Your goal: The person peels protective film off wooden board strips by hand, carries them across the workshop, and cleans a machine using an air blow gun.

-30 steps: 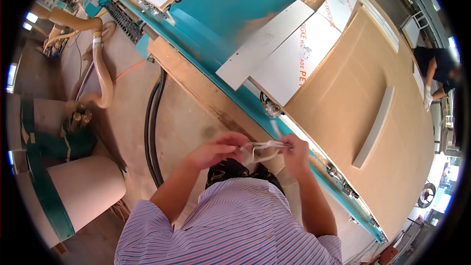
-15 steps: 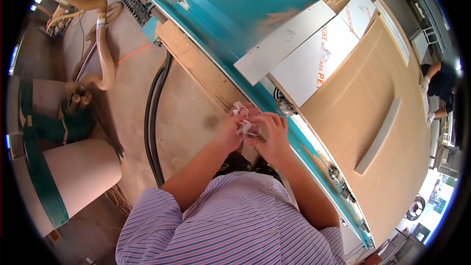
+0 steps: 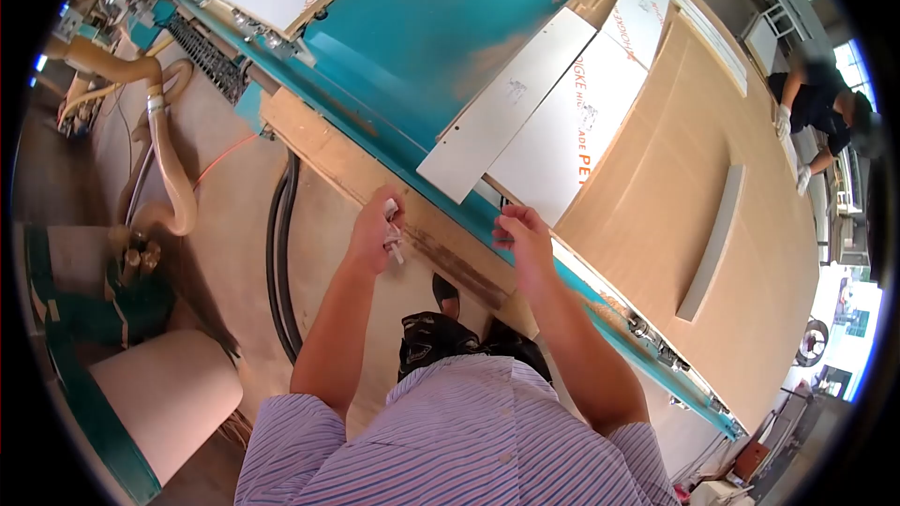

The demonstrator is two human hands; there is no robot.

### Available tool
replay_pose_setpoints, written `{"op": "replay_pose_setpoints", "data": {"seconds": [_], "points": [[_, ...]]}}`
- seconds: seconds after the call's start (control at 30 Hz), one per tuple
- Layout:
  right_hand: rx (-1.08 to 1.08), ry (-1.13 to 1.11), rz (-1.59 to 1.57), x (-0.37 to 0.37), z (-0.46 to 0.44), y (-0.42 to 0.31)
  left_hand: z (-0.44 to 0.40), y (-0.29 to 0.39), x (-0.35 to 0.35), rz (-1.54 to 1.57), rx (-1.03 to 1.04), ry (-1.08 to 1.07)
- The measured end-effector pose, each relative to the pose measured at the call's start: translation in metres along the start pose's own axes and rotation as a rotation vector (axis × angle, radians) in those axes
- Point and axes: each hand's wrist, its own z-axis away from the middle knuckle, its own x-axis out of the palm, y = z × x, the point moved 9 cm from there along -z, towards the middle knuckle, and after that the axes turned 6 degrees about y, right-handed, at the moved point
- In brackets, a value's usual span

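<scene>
My left hand (image 3: 373, 232) is closed around a crumpled whitish scrap (image 3: 392, 236), possibly film or paper, with a thin end poking out below the fingers. It is above the wooden ledge along the machine's side. My right hand (image 3: 525, 236) is apart from it, near the edge of the teal table (image 3: 412, 47). The right fingers are curled in towards the thumb, and I cannot make out whether anything is between them. Just beyond that hand lie a grey-white strip panel (image 3: 511, 98) and a white board with orange lettering (image 3: 553, 145).
A large brown board (image 3: 656, 197) covers the table's right side, a narrow pale strip (image 3: 712, 248) on it. Black hoses (image 3: 279, 262) run along the floor at left, near a dust-collection drum (image 3: 173, 403). Across the table, a person (image 3: 816, 112) in white gloves leans in.
My hands, together at the scrap before, have moved apart; the left keeps the scrap and the right has come away. The view has shifted, and the co-worker appears more fully.
</scene>
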Motion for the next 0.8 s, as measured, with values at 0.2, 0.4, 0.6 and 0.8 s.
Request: {"op": "replay_pose_setpoints", "data": {"seconds": [0.2,0.4,0.6,0.8], "points": [[0.064,-0.038,-0.076,0.01,0.005,0.015,-0.044,-0.005,0.042,-0.173,0.044,-0.149],[0.116,-0.106,-0.113,0.017,0.002,0.019,-0.061,-0.014,0.052,-0.035,-0.031,-0.143],[0.149,-0.193,-0.177,0.016,0.009,0.022,-0.054,0.004,0.056,-0.089,0.044,-0.149],[0.14,-0.24,-0.207,0.005,0.017,0.026,-0.046,0.048,0.059,-0.004,0.226,-0.169]]}}
